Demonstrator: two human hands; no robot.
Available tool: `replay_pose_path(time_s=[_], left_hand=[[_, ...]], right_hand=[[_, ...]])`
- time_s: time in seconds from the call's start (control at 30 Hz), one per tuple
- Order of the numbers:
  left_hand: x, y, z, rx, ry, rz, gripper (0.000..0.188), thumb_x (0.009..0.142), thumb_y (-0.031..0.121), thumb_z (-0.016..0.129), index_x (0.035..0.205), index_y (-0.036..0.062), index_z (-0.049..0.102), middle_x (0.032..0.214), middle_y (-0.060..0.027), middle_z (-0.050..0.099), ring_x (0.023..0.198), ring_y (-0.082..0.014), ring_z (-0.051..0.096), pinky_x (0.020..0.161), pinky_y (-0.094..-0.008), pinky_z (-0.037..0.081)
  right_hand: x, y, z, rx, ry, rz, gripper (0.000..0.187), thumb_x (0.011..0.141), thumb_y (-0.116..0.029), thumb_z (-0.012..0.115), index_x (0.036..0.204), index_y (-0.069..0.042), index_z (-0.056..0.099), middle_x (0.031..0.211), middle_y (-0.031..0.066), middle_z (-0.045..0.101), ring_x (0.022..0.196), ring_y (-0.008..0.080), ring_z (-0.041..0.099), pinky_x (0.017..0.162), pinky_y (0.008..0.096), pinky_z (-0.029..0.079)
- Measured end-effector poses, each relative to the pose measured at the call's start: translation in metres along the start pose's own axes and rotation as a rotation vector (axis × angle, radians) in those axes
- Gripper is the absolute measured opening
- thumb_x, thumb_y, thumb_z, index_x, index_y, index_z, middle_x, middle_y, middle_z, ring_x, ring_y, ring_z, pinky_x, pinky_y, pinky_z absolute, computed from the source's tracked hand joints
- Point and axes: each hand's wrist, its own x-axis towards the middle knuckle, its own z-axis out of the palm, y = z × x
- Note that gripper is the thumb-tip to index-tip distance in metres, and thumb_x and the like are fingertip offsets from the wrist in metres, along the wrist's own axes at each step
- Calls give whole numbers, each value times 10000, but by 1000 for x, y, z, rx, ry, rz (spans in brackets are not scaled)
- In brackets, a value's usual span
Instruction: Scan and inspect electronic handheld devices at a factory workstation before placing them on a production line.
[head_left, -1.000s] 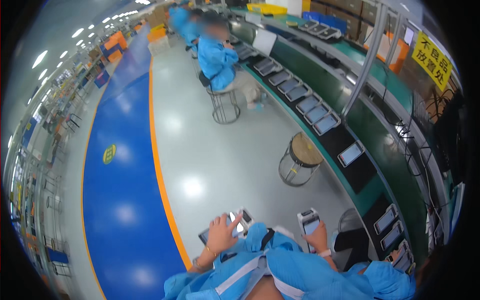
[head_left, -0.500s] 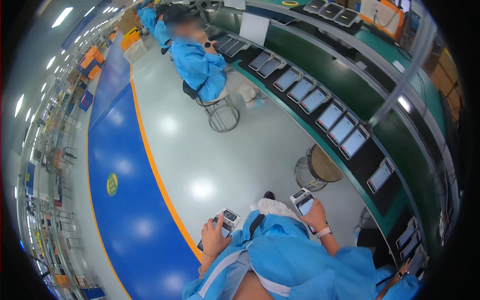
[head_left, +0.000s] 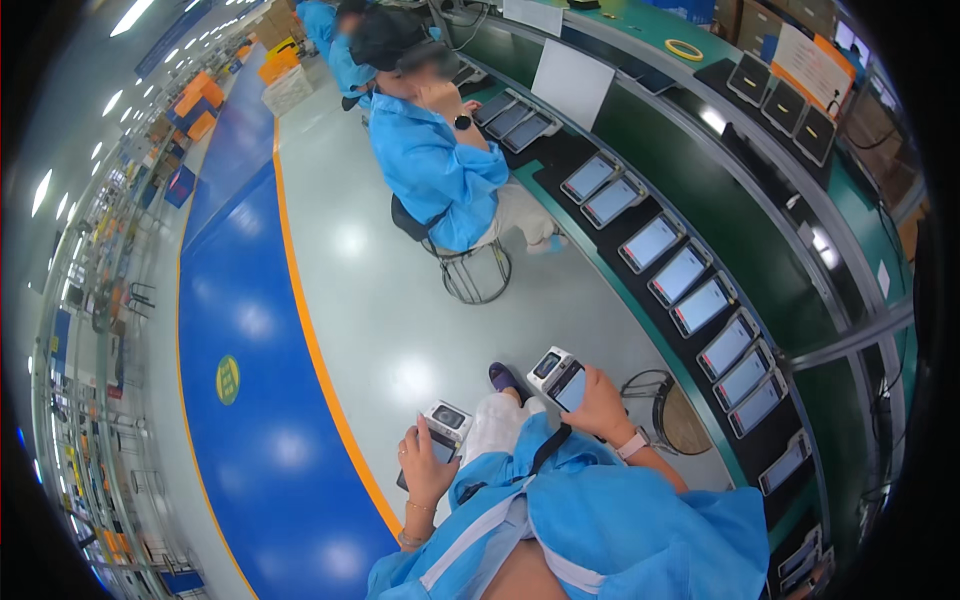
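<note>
My left hand (head_left: 424, 470) is wrapped round a handheld terminal (head_left: 444, 420), which has a white head end with a dark oval window. Its fingers lie across the body and partly hide it. Further right, my right hand (head_left: 603, 410) grips a similar handheld terminal (head_left: 557, 372), its lit screen showing beside the fingers. Both terminals are held up in front of my body, over the floor, apart from each other.
On the right runs a long green-edged bench (head_left: 640, 310) with a row of terminals (head_left: 682, 276) on a black mat. A seated co-worker (head_left: 435, 170) in blue is ahead beside it. A round stool (head_left: 685, 415) stands under the bench edge. An orange floor line (head_left: 310, 345) borders a blue walkway (head_left: 250, 440).
The bench, its terminals and the co-worker appear nearer and shifted in view. My right hand has moved left and forward with its terminal. Both hands keep their hold. A shoe shows further out.
</note>
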Motion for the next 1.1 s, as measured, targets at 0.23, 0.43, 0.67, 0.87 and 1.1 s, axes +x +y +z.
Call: replay_pose_path(time_s=[0.23,0.43,0.67,0.87,1.1], left_hand=[[153,-9,27,-61,-111,81,988,559,220,814,1419,63,353,1208,-193,482,1034,-373,497,861,-474,402],[285,9,34,-108,-164,448,862,575,211,776,1364,107,445,1185,-176,498,999,-359,504,832,-459,396],[365,37,60,-183,-153,451,968,561,215,804,1411,67,364,1173,-188,494,986,-352,497,800,-448,403],[430,78,84,-224,-73,281,1074,585,233,824,1443,-33,236,1175,-220,486,987,-391,493,839,-469,408],[513,143,104,-328,34,122,1178,603,212,826,1464,-57,69,1219,-265,433,1093,-422,448,961,-477,357]], right_hand=[[85,3,-3,-142,66,26,702,546,-224,765,1118,22,441,978,226,555,911,408,554,773,485,468],[152,-22,-20,-162,163,158,724,548,-256,791,1124,15,447,956,218,554,877,403,553,734,475,462],[213,-34,-18,-75,251,180,731,552,-237,787,1153,10,452,971,222,563,888,416,564,728,484,464],[290,-25,-38,-103,295,232,781,549,-227,782,1191,40,428,983,220,555,903,407,564,740,479,470],[378,-4,-80,-66,393,234,847,573,-270,776,1249,66,390,1013,225,533,913,406,561,777,468,482]])
